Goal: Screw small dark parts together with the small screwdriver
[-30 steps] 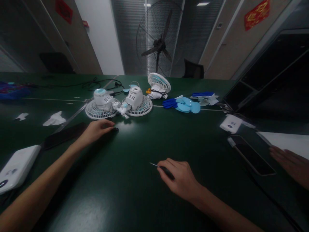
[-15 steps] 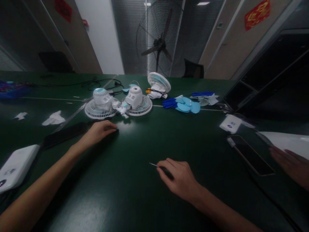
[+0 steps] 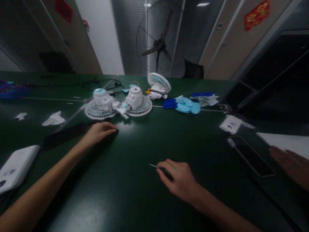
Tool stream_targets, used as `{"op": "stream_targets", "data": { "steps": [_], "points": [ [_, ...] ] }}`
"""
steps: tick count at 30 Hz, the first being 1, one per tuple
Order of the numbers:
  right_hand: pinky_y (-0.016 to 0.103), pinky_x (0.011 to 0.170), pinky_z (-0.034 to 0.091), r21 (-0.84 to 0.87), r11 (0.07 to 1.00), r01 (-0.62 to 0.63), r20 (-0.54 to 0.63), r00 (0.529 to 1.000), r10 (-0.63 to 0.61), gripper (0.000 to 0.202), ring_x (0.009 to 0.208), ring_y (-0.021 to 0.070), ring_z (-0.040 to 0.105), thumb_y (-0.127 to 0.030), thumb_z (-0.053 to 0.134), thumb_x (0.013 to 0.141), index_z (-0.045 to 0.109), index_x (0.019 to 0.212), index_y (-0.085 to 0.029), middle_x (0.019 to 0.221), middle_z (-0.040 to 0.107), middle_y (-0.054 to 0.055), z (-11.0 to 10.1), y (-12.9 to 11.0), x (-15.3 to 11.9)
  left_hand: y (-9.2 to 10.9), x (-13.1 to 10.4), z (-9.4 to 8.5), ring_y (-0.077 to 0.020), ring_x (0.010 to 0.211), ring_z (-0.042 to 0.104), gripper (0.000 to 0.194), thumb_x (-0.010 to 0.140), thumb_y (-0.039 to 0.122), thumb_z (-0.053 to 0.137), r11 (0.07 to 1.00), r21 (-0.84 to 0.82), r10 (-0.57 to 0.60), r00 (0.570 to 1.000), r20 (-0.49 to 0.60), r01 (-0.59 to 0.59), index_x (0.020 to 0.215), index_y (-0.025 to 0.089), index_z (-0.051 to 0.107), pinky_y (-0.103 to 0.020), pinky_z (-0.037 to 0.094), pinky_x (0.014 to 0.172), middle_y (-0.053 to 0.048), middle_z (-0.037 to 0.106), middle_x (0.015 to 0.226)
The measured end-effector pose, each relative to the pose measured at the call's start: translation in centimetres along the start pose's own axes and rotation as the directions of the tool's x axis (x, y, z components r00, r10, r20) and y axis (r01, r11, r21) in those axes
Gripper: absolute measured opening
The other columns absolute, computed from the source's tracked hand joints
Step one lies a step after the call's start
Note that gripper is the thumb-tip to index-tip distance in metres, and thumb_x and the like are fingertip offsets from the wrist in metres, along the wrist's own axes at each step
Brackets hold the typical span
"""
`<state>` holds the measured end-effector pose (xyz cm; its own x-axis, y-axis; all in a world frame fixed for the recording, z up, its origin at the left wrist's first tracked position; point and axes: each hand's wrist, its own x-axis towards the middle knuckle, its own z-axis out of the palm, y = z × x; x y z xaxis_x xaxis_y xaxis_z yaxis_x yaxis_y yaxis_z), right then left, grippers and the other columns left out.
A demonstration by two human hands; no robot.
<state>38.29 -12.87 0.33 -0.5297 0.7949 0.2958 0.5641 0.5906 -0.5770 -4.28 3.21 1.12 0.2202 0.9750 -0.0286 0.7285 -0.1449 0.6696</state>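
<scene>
My right hand (image 3: 178,177) is closed around a screwdriver with a dark handle; the thin metal shaft (image 3: 153,165) points left, just above the green table (image 3: 135,199). At centre left, my left hand (image 3: 101,131) rests on the table, thumb and fingers pinched together. Something small and dark shows at its fingertips, too small to name. Just beyond that hand, two white desk fans, the left fan (image 3: 102,100) and the right fan (image 3: 135,98), lie face down on their round grilles. A third white fan (image 3: 158,85) stands behind with its grille tilted.
Light blue fan blades (image 3: 187,105) lie beside blue gloves (image 3: 169,103). A phone (image 3: 251,156) and a white box-like device (image 3: 230,124) are at right, near another person's hand (image 3: 289,164) on a white sheet (image 3: 287,141). Another white device (image 3: 18,166) lies at left.
My left fingertips have shifted very slightly, and a little more of the small dark thing shows at them. The right hand and screwdriver are nearly still.
</scene>
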Motion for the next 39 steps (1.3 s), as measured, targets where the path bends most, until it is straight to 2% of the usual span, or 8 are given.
{"op": "stream_targets", "data": {
  "steps": [3, 5, 10, 13, 16, 26, 31, 39],
  "points": [
    [0.028, 0.066, 0.047, -0.010, 1.000, 0.010, -0.015, 1.000, -0.010, 0.018, 0.075, 0.0149, 0.067, -0.024, 0.054, 0.107, 0.069, 0.117, -0.021, 0.095, 0.073, 0.002, 0.0, 0.0, 0.1, 0.7, -0.1, 0.3, -0.0310, 0.108, 0.074, 0.047, 0.086, 0.064, 0.074, 0.997, -0.080, 0.004, 0.999, 0.043, 0.000, 0.111, 0.024, 0.080, -0.043, 0.059, 0.095, -0.008, 0.079, 0.117],
    [0.028, 0.066, 0.047, -0.020, 1.000, 0.013, -0.015, 1.000, -0.013, 0.018, 0.075, 0.0148, 0.067, -0.024, 0.054, 0.107, 0.069, 0.117, -0.021, 0.095, 0.073, 0.002, 0.1, 0.0, 0.1, 2.2, -0.5, 1.2, -0.0295, 0.108, 0.074, 0.042, 0.088, 0.059, 0.074, 0.984, -0.179, 0.041, 0.991, 0.128, -0.017, 0.109, 0.023, 0.078, -0.043, 0.059, 0.095, -0.008, 0.078, 0.115],
    [0.028, 0.065, 0.046, -0.038, 0.999, 0.016, 0.005, 1.000, -0.016, 0.018, 0.074, 0.0147, 0.066, -0.024, 0.054, 0.107, 0.069, 0.116, -0.021, 0.094, 0.074, 0.002, 0.1, -0.1, 0.2, 7.8, -2.6, 5.7, -0.0229, 0.099, 0.071, 0.025, 0.095, 0.043, 0.074, 0.933, -0.325, 0.267, 0.902, 0.339, -0.154, 0.105, 0.020, 0.076, -0.036, 0.057, 0.090, -0.007, 0.076, 0.108],
    [0.029, 0.064, 0.043, -0.072, 0.997, 0.041, 0.005, 0.999, -0.040, 0.017, 0.073, 0.0156, 0.067, -0.024, 0.055, 0.105, 0.070, 0.113, -0.022, 0.092, 0.074, 0.001, 0.1, -0.2, 0.2, 10.7, -4.4, 8.6, -0.0192, 0.091, 0.068, 0.016, 0.096, 0.035, 0.075, 0.910, -0.335, 0.365, 0.854, 0.371, -0.244, 0.098, 0.019, 0.075, -0.031, 0.053, 0.083, -0.005, 0.073, 0.103],
    [0.029, 0.064, 0.041, -0.096, 0.993, 0.062, -0.002, 0.998, -0.062, 0.016, 0.072, 0.0158, 0.067, -0.023, 0.055, 0.104, 0.070, 0.109, -0.022, 0.088, 0.073, 0.001, 0.1, -0.4, 0.2, 12.3, -5.8, 10.4, -0.0161, 0.085, 0.064, 0.013, 0.097, 0.031, 0.075, 0.895, -0.344, 0.412, 0.826, 0.385, -0.285, 0.099, 0.019, 0.074, -0.027, 0.049, 0.075, -0.004, 0.070, 0.100],
    [0.028, 0.060, 0.042, -0.057, 0.997, 0.055, -0.063, 0.996, -0.059, 0.015, 0.064, 0.0134, 0.064, -0.020, 0.056, 0.099, 0.071, 0.100, -0.021, 0.081, 0.071, 0.000, -0.1, -0.6, 0.2, 12.6, -6.6, 11.3, -0.0166, 0.088, 0.061, 0.014, 0.099, 0.029, 0.072, 0.821, -0.353, 0.558, 0.762, 0.330, -0.448, 0.107, 0.018, 0.072, -0.027, 0.047, 0.075, -0.005, 0.068, 0.102],
    [0.029, 0.060, 0.041, -0.079, 0.995, 0.053, -0.055, 0.997, -0.057, 0.014, 0.064, 0.0137, 0.064, -0.020, 0.057, 0.098, 0.070, 0.096, -0.021, 0.079, 0.070, 0.000, 0.0, -0.6, 0.2, 12.6, -6.6, 11.5, -0.0179, 0.090, 0.061, 0.011, 0.096, 0.022, 0.070, 0.814, -0.319, 0.575, 0.752, 0.323, -0.486, 0.107, 0.019, 0.070, -0.028, 0.047, 0.077, -0.005, 0.068, 0.100],
    [0.029, 0.062, 0.043, -0.079, 0.994, 0.073, 0.003, 0.997, -0.073, 0.016, 0.067, 0.0140, 0.063, -0.021, 0.055, 0.102, 0.071, 0.103, -0.021, 0.083, 0.071, 0.001, 0.0, -0.5, 0.3, 12.5, -7.1, 12.3, -0.0197, 0.095, 0.063, 0.019, 0.098, 0.024, 0.071, 0.798, -0.329, 0.595, 0.748, 0.294, -0.506, 0.116, 0.021, 0.068, -0.031, 0.049, 0.083, -0.006, 0.068, 0.103]
  ]
}}
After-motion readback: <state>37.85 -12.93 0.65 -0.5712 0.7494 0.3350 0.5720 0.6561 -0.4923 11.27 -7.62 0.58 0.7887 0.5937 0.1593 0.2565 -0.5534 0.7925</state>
